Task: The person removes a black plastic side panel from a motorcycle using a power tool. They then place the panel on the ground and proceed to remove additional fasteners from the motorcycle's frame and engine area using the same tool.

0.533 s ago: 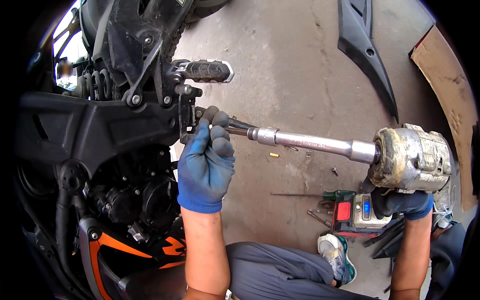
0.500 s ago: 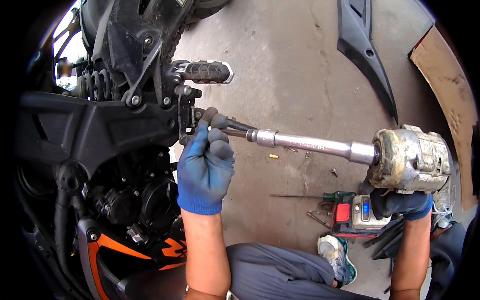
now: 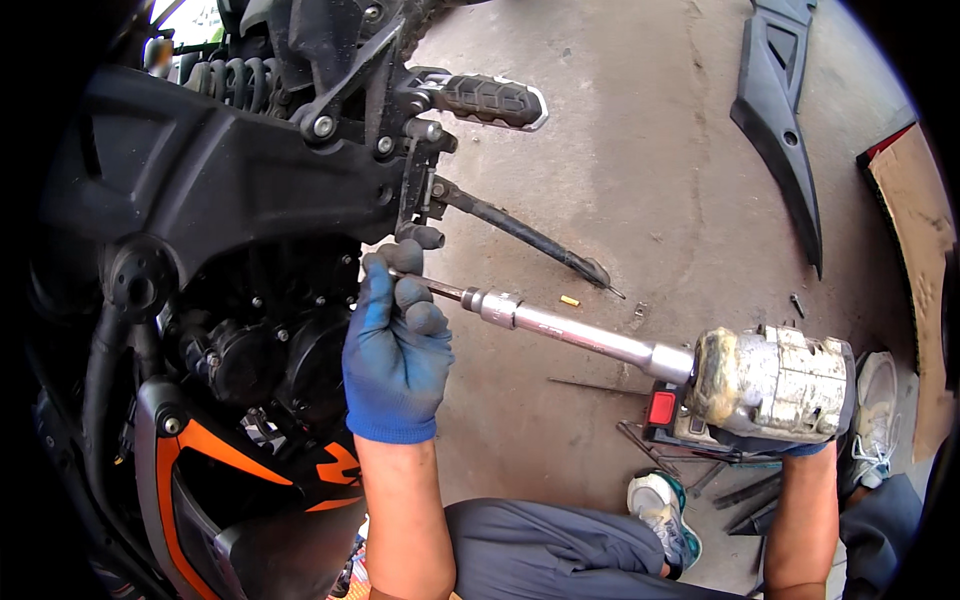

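My left hand [image 3: 397,352], in a blue glove with dark fingertips, pinches the thin bit shaft [image 3: 438,287] near its tip. That shaft runs into a long silver socket extension [image 3: 585,333], which is fitted to a worn, pale impact wrench [image 3: 775,385]. My right hand [image 3: 798,448] grips the wrench from below, and its fingers are mostly hidden behind the tool body. The bit's tip is hidden at my left fingertips, beside the motorcycle's black frame [image 3: 260,165] and just below a dark rounded lug [image 3: 421,236] on its bracket.
A footpeg [image 3: 490,102] and a kickstand [image 3: 520,232] jut out from the motorcycle. On the concrete lie a black plastic panel [image 3: 778,130], a bolt [image 3: 797,305] and several tools near my shoe [image 3: 660,515]. Cardboard [image 3: 908,220] stands at the far right.
Both hands have shifted down the view with the wrench and bit. The bit end has come away from the bracket area toward the engine, and the kickstand is now uncovered.
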A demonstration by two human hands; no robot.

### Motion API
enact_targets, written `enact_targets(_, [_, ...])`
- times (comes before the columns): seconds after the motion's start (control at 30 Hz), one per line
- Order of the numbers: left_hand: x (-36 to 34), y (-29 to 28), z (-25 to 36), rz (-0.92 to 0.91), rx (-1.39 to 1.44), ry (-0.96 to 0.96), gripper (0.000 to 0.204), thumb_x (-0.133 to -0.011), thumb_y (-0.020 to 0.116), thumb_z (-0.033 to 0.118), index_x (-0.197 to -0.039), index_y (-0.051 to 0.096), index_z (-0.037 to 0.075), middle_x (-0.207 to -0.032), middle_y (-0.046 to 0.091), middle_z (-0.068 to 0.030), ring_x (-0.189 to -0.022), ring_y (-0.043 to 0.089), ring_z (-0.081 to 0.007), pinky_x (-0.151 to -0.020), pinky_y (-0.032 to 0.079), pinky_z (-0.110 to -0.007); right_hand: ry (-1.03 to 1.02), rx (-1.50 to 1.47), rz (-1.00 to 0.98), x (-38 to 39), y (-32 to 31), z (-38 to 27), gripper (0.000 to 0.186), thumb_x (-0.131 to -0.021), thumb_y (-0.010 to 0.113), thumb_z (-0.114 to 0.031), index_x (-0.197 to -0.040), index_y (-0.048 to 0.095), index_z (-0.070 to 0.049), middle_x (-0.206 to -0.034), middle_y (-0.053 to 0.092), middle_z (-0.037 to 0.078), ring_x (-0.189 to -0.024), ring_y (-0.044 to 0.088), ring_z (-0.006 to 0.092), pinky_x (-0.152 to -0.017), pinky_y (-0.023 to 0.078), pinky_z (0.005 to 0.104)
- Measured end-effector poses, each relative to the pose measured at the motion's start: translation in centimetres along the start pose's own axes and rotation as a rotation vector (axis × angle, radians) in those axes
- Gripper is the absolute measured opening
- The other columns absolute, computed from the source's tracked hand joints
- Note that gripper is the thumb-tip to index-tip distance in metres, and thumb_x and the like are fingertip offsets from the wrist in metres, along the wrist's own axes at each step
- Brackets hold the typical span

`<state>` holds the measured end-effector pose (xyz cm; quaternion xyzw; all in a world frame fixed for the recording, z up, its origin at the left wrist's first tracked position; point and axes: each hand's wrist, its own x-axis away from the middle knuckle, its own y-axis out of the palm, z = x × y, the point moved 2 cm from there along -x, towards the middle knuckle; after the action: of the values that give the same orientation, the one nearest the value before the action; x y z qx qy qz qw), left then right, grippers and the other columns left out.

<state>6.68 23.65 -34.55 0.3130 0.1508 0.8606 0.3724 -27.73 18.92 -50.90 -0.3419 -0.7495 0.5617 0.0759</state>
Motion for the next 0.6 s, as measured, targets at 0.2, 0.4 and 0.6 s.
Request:
enact_targets(0.2, [-0.8,1.2,-1.2,-0.172,0.187,-0.089,0.038,-0.102,0.04,0.03,-0.124,0.05,0.001,-0.118,0.057,-0.0125,-0.089,0.067,-0.0211,-0.07,0.06,-0.032,0.552,-1.633,-0.421,0.5,4.2,-0.1,0.053,-0.076,0.068,-0.032,-0.123,0.057,-0.009,-0.114,0.06,0.007,-0.1,0.058,0.0249,-0.088,0.044,0.0404])
enact_targets(0.4, [-0.6,1.4,-1.7,-0.254,0.057,-0.013,0.037,-0.102,0.04,0.026,-0.135,0.047,0.011,-0.13,0.053,-0.0183,-0.102,0.064,-0.0249,-0.08,0.057,-0.037,0.832,-2.781,-0.51,-2.0,3.8,-4.4,0.045,-0.074,0.064,-0.018,-0.111,0.057,0.006,-0.062,0.051,0.01,-0.051,0.045,0.0211,-0.049,0.035,0.0333])
enact_targets(0.6, [-0.8,2.3,-2.2,-0.06,-0.135,0.024,0.036,-0.101,0.044,0.024,-0.135,0.045,0.012,-0.126,0.059,-0.0163,-0.095,0.066,-0.0226,-0.073,0.051,-0.034,0.771,-2.989,-0.464,-2.3,3.8,-5.3,0.049,-0.072,0.064,-0.021,-0.113,0.058,0.006,-0.062,0.052,0.01,-0.051,0.047,0.023,-0.048,0.036,0.0353])
